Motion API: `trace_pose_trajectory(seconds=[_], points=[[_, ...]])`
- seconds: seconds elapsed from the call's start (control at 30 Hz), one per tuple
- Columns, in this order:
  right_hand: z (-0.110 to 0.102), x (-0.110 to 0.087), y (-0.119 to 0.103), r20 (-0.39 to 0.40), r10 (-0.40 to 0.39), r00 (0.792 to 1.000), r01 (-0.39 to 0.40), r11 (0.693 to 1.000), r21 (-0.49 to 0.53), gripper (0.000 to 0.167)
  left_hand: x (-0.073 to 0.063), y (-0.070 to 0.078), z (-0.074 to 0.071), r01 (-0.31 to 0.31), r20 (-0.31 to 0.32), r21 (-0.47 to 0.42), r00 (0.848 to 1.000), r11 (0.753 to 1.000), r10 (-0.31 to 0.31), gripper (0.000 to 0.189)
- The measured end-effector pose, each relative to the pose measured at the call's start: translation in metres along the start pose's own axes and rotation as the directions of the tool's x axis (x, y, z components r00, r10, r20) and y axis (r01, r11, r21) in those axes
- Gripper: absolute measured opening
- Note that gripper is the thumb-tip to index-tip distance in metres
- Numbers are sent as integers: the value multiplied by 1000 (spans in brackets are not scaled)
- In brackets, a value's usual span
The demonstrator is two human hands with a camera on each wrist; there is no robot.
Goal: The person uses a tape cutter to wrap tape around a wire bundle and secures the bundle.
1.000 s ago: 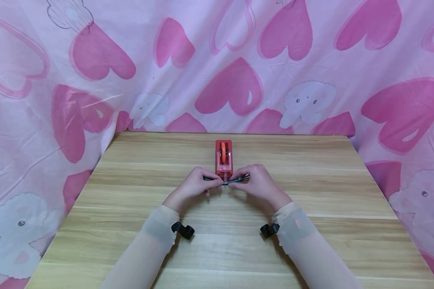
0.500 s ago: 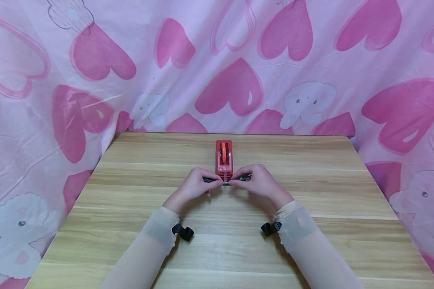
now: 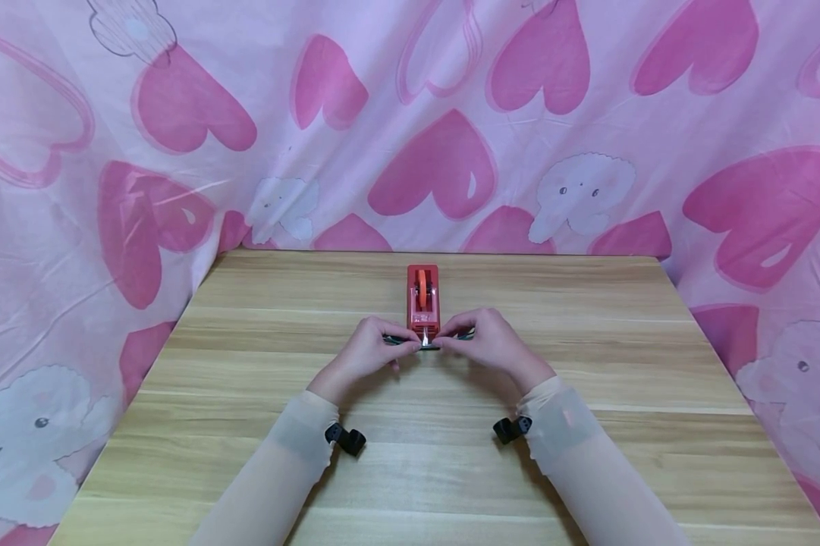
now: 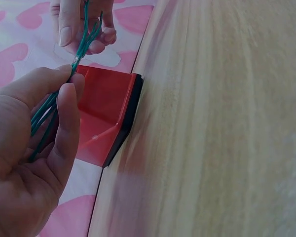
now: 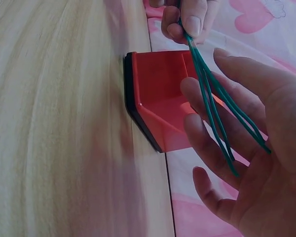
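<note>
Thin green wires (image 5: 205, 91) run in a bundle between my hands, just in front of a red tape dispenser (image 3: 423, 299) with an orange roll core. My left hand (image 3: 375, 343) pinches the bundle between thumb and fingers near its middle; loose ends lie across its palm in the left wrist view. A small clear piece, seemingly tape (image 5: 192, 43), shows on the bundle beside the left thumb. My right hand (image 5: 256, 128) has its thumb apart from its loosely bent fingers, and the other wire ends fan out over them. A pale strip (image 3: 425, 339) stands at the dispenser's front.
The wooden table (image 3: 416, 470) extends around the dispenser and hands. Pink heart-patterned cloth (image 3: 430, 167) hangs behind and at both sides. Each wrist carries a small black camera, one on the left (image 3: 346, 437) and one on the right (image 3: 512, 430).
My right hand has shifted slightly right, and less green shows between the hands. A pale strip now stands out at the dispenser's front. The left hand has hardly moved.
</note>
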State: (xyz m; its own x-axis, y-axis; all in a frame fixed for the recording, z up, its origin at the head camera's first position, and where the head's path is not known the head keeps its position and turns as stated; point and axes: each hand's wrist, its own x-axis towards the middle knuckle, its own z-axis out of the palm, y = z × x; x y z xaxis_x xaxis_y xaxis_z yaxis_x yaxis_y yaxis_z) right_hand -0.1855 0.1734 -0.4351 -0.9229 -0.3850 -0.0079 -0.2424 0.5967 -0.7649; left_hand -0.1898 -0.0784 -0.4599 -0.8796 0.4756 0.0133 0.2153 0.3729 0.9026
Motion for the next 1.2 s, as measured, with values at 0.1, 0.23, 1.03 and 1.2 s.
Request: trace_pose_trajectory(seconds=[0.1, 0.23, 1.03, 1.2], points=[[1, 1, 0, 24, 2, 1000, -3, 1000, 15, 5, 0, -1, 0, -4, -1, 0, 1000, 1000, 4, 17], [3, 1, -1, 56, 2, 998, -3, 1000, 25, 8, 0, -1, 0, 0, -6, 5, 1000, 1000, 0, 13], [3, 1, 0, 62, 81, 995, -84, 995, 49, 16, -1, -5, 2, -79, -38, 61, 996, 995, 81, 9], [4, 4, 4, 192, 90, 977, -133, 966, 224, 21, -1, -5, 2, -106, -48, 78, 993, 991, 110, 8]])
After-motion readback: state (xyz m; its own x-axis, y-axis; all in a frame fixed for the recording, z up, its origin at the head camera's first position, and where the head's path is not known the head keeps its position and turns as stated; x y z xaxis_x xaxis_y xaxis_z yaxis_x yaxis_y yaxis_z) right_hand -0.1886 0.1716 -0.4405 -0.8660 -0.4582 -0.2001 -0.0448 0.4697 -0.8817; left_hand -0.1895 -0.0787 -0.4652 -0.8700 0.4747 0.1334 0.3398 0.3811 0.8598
